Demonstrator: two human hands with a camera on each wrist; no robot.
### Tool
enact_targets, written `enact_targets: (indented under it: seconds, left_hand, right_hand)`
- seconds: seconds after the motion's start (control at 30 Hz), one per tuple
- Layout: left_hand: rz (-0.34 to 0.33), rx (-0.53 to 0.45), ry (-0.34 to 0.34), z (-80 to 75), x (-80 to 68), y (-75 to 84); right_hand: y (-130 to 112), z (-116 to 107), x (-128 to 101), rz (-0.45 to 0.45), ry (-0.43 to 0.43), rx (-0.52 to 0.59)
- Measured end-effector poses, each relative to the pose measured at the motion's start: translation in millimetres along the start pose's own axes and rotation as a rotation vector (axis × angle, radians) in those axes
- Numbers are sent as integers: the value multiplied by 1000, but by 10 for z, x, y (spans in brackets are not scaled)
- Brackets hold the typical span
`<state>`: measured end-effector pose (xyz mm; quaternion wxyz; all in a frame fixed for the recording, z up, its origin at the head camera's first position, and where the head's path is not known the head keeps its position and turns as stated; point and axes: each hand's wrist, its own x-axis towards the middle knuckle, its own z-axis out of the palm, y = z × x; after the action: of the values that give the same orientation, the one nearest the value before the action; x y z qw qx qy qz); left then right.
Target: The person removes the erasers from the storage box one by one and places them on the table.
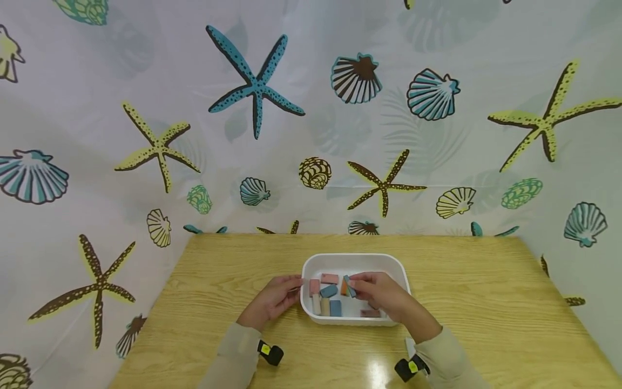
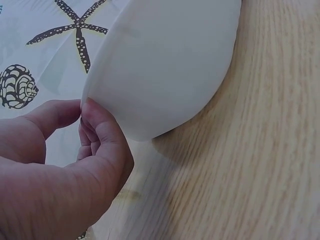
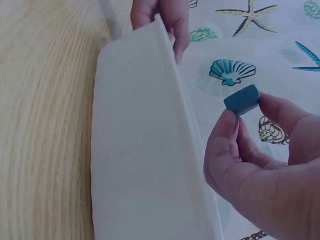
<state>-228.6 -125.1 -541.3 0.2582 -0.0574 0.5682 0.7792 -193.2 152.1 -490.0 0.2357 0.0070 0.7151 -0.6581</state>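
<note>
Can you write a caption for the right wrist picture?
Right hand pinches a blue block beside the white tray, whose far rim the left hand holds.

Part of a brown block (image 1: 370, 313) in the white plastic tray (image 1: 353, 260) is covered by the right hand (image 1: 384, 296). Both forearms are cut off by the near edge.

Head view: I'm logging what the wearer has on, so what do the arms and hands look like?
Both hands, left hand and right hand, are bare, with no gloves or rings visible. Each forearm is in a light beige long sleeve. At each wrist sits a small black device with a yellow mark, the right one.
</note>
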Motion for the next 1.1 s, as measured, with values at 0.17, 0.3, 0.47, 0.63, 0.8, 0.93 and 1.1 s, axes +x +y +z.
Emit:
enact_targets:
  seconds: [0.17,0.3,0.47,0.63,0.8,0.93,1.1]
  left_hand:
    - [13,-3,4,1,18,-14]
    - [16,-3,4,6,28,-22]
    - [20,0,-4,16,22,-20]
    - [10,-10,-15,23,-7,-7]
    - [14,-19,-27,18,-8,-6]
    - [11,-18,-18,16,-4,-4]
    - [0,-30,-18,9,-3,-15]
  right_hand:
    - [-19,-37,-194,-70,-137,130]
    - [2,-93,-344,-121,-189,185]
    - [72,-194,-549,-83,-210,219]
    - [156,-297,-780,-53,-213,190]
    - [257,-428,-959,-79,-289,168]
    - [329,-527,-1068,-85,-325,162]
    - [409,-661,-1190,-58,-265,121]
